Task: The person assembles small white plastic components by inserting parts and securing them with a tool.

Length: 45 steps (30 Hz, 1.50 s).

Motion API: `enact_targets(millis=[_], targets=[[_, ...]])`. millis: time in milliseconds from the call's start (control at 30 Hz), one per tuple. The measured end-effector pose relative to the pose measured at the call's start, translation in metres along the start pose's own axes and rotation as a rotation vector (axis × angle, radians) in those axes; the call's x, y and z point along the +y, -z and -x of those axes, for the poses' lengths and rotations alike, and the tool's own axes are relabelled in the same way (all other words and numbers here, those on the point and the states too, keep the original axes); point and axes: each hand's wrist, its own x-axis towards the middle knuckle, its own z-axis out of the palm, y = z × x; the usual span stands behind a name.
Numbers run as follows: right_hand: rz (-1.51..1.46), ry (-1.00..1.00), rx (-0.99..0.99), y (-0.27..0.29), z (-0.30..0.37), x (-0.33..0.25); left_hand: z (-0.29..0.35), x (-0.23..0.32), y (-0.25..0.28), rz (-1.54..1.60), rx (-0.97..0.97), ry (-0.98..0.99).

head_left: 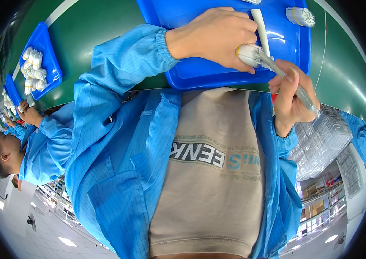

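Observation:
My left hand [217, 38] is closed around a bundle of white plastic pieces [247, 55] with a yellow band about it, above the near right part of a blue tray [191, 80]. In my right hand [294, 93] is a slender, translucent grey stick-like tool [306, 100], gripped between thumb and fingers. Its far end meets the bundle's right end; whether it goes in, I cannot tell. Beside my left fingers a white tapered piece [260, 31] lies in the tray. Another banded white bundle [299, 17] is at the tray's right side.
A green table [88, 47] carries the tray. To the left, another blue tray [55, 77] holds several white bundles, and a co-worker in a blue jacket [53, 151] handles a piece there. Stacked clear plastic trays [321, 144] stand at the right below the table edge.

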Motion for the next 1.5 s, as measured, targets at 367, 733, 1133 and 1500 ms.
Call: enact_targets(millis=[367, 733, 1133, 1500], targets=[[-0.603, -0.682, 0.135, 0.002, 0.002, 0.024, -0.002, 0.008, -0.004, -0.157, 0.084, 0.053], [-0.650, -0.818, 0.070, 0.000, -0.008, 0.021, -0.004, 0.016, 0.008, -0.126, 0.019, 0.146], [-0.524, -0.668, 0.125, 0.001, -0.003, 0.010, -0.004, 0.016, 0.012, -0.079, 0.046, 0.158], [-0.663, -0.830, 0.010, 0.000, -0.008, 0.025, -0.005, 0.019, 0.016, -0.097, -0.008, 0.157]])
